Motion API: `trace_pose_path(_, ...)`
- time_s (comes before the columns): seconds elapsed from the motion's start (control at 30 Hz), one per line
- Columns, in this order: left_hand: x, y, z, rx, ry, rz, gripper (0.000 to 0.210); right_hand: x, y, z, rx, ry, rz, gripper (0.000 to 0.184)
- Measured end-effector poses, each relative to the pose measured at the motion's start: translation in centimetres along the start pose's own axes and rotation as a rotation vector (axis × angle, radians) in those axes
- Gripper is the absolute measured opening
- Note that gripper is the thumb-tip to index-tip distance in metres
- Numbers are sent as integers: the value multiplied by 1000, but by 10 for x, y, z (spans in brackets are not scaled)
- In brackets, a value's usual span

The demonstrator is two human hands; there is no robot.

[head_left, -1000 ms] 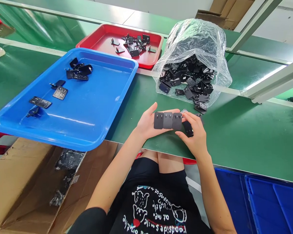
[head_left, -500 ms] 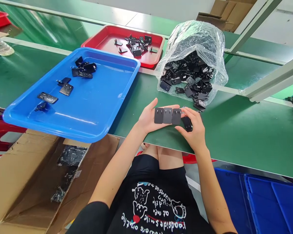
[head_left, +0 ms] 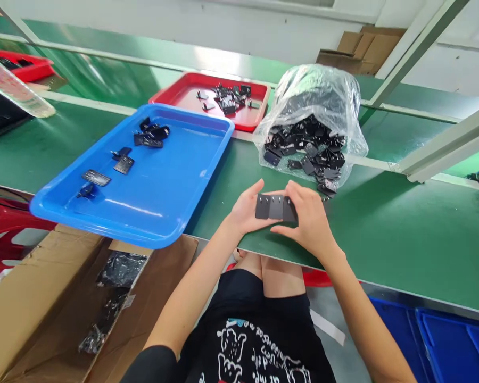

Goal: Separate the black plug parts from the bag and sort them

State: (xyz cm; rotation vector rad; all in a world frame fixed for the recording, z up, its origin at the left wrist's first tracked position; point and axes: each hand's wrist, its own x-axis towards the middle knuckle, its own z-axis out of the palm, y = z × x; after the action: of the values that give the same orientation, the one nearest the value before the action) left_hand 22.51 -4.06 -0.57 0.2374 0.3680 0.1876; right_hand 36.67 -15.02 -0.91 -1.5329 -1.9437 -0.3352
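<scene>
Three small black plates, each with two short metal prongs on the face, lie side by side in a row across the palm-up fingers of my left hand. The thumb of that hand stays raised beside the row. From the right, my right hand closes round the end of the row, its fingertips against the rightmost plate. Its palm side is hidden, so anything else in it cannot be made out. Both hands are above the front edge of the green table.
To the left stands a blue tray with several black parts. Behind it is a red tray holding more. A clear plastic bag spills black parts toward my hands. An open cardboard box sits below, left of my legs.
My right hand has moved left over the end of the row, and the dark piece under its fingers is now out of sight. The camera view has tilted up slightly.
</scene>
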Motion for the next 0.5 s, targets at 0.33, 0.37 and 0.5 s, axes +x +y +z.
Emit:
trace_pose_path(0.33,-38,-17,13,134,207,137,28,29,-19,12,-85,55,-379,59)
trace_pose_path(0.37,-44,-21,15,143,211,145,24,29,-19,14,-57,83,-385,60)
trace_pose_path(0.5,-61,-28,14,187,273,163,24,30,-18,26,4,147,-412,57)
